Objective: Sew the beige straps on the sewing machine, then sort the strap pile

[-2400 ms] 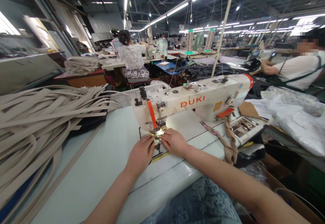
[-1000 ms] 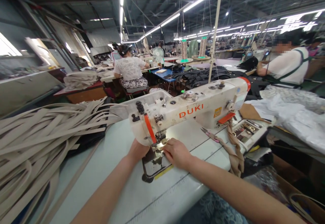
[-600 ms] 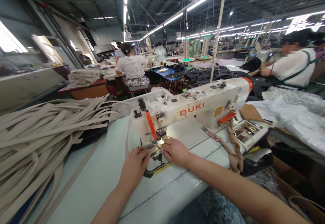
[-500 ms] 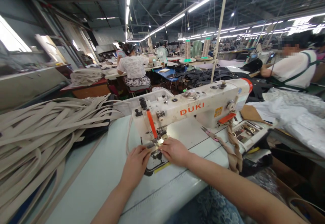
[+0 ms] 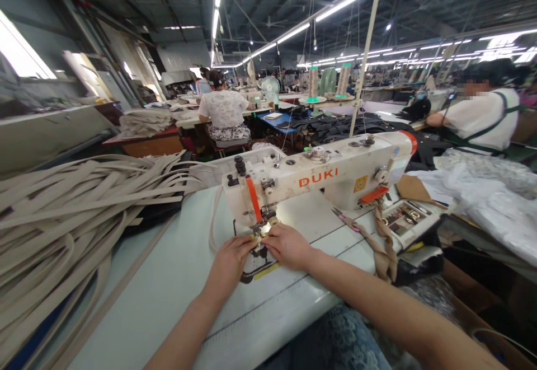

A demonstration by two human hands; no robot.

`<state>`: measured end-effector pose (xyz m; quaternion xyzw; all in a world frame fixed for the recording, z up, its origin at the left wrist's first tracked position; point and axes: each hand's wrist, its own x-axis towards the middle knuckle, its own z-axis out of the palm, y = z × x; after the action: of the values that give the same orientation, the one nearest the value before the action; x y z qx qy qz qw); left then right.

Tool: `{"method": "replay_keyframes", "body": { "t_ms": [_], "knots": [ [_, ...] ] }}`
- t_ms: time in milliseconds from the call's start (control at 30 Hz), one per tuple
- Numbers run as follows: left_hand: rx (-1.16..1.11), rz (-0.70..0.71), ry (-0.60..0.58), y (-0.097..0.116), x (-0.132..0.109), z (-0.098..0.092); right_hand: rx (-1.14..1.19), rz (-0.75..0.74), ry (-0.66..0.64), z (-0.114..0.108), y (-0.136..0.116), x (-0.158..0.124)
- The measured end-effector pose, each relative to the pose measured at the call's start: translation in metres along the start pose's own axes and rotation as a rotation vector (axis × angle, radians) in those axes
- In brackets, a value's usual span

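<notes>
The sewing machine (image 5: 289, 182), white with orange DUKI lettering, stands on a pale green table. My left hand (image 5: 230, 259) is just left of the needle area, fingers pinched on a narrow beige strap (image 5: 215, 225) that loops behind the machine head. Opposite it, my right hand (image 5: 289, 247) lies close to the presser foot, with thumb and fingers closed on the strap's near end. Both sets of fingertips almost meet under the lit needle. They cover most of the piece, so its exact end is hard to make out.
A big heap of beige straps (image 5: 84, 207) lies at the left. Right of the machine are scissors (image 5: 346, 220), a twisted tan strip (image 5: 386, 247) and a tray (image 5: 409, 216) of small metal parts. White plastic bags (image 5: 486, 196) lie farther right. Two co-workers sit beyond.
My left hand has slid slightly right and up, so its fingertips are nearer the needle and my right hand. My right hand stays almost in place. The view has shifted slightly.
</notes>
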<state>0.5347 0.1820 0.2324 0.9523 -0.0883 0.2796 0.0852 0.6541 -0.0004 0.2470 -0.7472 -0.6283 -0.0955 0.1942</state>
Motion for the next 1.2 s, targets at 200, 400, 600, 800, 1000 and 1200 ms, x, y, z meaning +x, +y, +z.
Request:
{"method": "replay_keyframes", "body": {
  "t_ms": [200, 400, 600, 800, 1000, 1200],
  "knots": [
    [0.017, 0.021, 0.004, -0.0011, -0.0003, 0.0019, -0.002, -0.01, 0.002, -0.0001, 0.0007, -0.0005],
    [-0.017, -0.016, -0.049, 0.0017, 0.0026, -0.0012, 0.015, -0.006, 0.012, -0.0002, 0.0007, -0.0005],
    [-0.002, -0.028, -0.047, 0.003, 0.0048, -0.0015, -0.004, 0.013, -0.006, -0.0026, -0.0019, 0.0002],
    [-0.024, -0.055, -0.047, 0.0025, 0.0046, -0.0001, -0.005, 0.012, 0.002, -0.0002, -0.0005, -0.0012],
    [-0.009, -0.059, -0.038, 0.0016, 0.0051, 0.0007, 0.009, 0.019, 0.009, 0.0007, 0.0006, -0.0022],
    [0.008, -0.062, -0.041, 0.0023, 0.0077, 0.0009, 0.009, 0.026, -0.006, -0.0022, -0.0005, -0.0017]
  ]
}}
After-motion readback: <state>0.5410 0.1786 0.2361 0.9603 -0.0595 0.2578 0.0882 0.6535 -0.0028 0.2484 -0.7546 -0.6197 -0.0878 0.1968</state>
